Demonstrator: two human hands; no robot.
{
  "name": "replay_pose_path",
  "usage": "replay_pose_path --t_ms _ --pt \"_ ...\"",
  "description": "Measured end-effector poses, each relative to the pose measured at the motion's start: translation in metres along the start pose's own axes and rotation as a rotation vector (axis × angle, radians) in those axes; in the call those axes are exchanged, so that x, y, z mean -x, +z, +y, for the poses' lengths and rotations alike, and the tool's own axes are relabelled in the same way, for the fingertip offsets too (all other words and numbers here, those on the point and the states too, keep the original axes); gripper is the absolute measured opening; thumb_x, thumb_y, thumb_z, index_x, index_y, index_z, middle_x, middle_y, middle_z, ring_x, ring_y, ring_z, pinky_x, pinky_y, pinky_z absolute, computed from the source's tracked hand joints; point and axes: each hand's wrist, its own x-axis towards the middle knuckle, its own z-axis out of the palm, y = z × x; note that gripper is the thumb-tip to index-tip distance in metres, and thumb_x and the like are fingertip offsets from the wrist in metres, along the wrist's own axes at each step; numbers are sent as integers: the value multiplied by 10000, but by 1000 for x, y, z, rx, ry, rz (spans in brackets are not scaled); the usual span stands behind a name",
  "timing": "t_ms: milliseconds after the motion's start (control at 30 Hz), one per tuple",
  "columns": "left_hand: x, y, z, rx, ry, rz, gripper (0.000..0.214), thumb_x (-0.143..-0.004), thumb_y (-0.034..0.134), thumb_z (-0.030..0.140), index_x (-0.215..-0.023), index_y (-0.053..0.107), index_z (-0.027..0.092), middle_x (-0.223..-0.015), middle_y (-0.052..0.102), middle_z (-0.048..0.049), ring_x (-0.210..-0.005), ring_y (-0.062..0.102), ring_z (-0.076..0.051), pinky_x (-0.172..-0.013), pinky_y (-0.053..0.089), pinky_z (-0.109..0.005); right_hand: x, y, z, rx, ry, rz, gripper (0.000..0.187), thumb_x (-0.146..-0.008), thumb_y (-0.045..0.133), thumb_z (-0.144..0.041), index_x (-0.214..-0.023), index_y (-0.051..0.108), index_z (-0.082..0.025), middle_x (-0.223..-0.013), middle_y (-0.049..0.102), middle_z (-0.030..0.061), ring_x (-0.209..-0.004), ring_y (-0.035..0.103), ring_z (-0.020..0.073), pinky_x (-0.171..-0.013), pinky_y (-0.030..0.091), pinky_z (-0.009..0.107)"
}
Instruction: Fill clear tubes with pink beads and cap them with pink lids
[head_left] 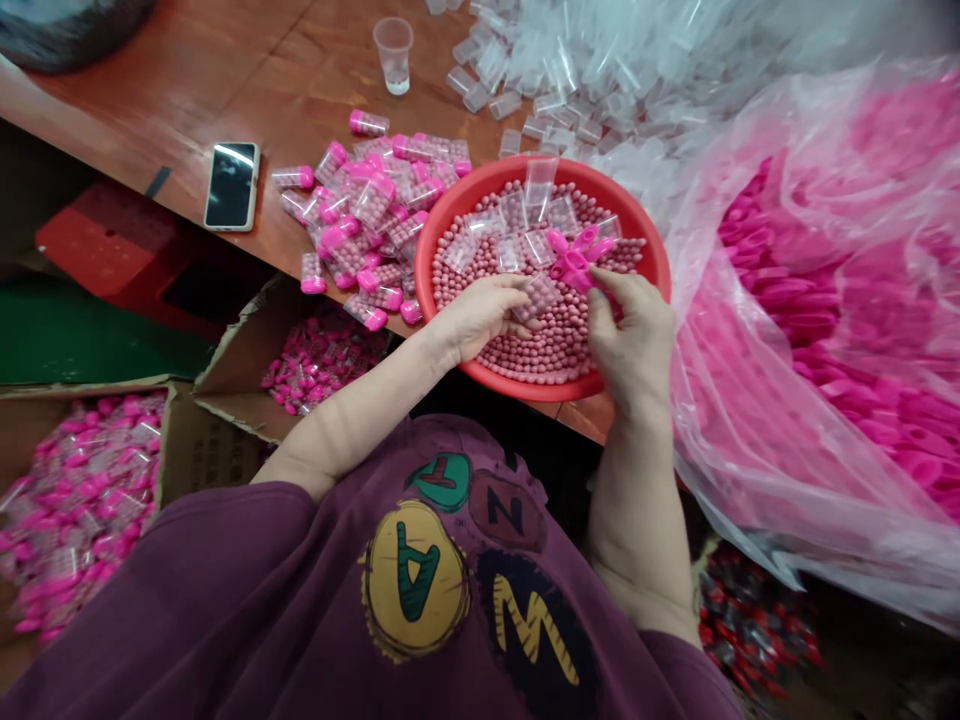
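Bent over a red basin [435,215] heaped with pink beads [555,350], set at the near edge of the wooden table [300,70] and close against the body, probably to keep the reach short and both wrists low; closed the left hand [480,315] round a small clear vial [538,296], full of beads by the look of it, and held it low over the heap, likely to catch any spill in the basin; pinched the right hand [634,335] on a cluster of pink caps [574,262] just beside the vial, with hands near together but not touching; could not tell capped from uncapped at that angle. Left several empty vials [538,180] lying on the beads at the far side of the basin, seemingly for easy picking; heaped filled, capped vials [367,205] on the table just left of the basin, on the left hand's side; kept an open cardboard box [315,360] of more of the same below the table edge, and a second box [75,500] farther left. Banked a big clear bag of pink caps [825,300] along the right, on the right hand's side; spread a drift of loose clear vials [570,70] beyond the basin; parked a phone [231,185] and a plastic cup [393,55] well apart from the beads, apparently out of harm's way.
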Motion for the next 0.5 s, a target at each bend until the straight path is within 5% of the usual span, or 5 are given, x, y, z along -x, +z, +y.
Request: replay_pose_path --t_ms 233,367,500 --pt "0 -5 -5 140 47 -24 61 -1054 709 78 -1057 734 133 -832 762 11 -713 724 -88 -649 502 -206 3 15 -32 -389 79 33 242 -1057 730 -358 -1213 879 -249 -1187 893 66 -1124 847 254 -1059 673 431" --pt "1 -5 -6 145 33 -1 63 -1074 710 90 -1059 736 145 -841 776 17 -693 715 -84 -643 496 -212 4 16 -34 -337 22 95 265 -1088 690 -355 -1251 872 -251 -1218 870 86 -1158 830 267 -1092 659 460" --pt "0 -5 -6 135 57 38 90 -1090 693 98 -1033 742 147 -896 807 -7 -729 706 -83 -676 493 -212 4 13 -21 -25 18 98 257 -1082 654 -321 -1180 881 -251 -1199 853 132 -1179 801 329 -1164 620 583"
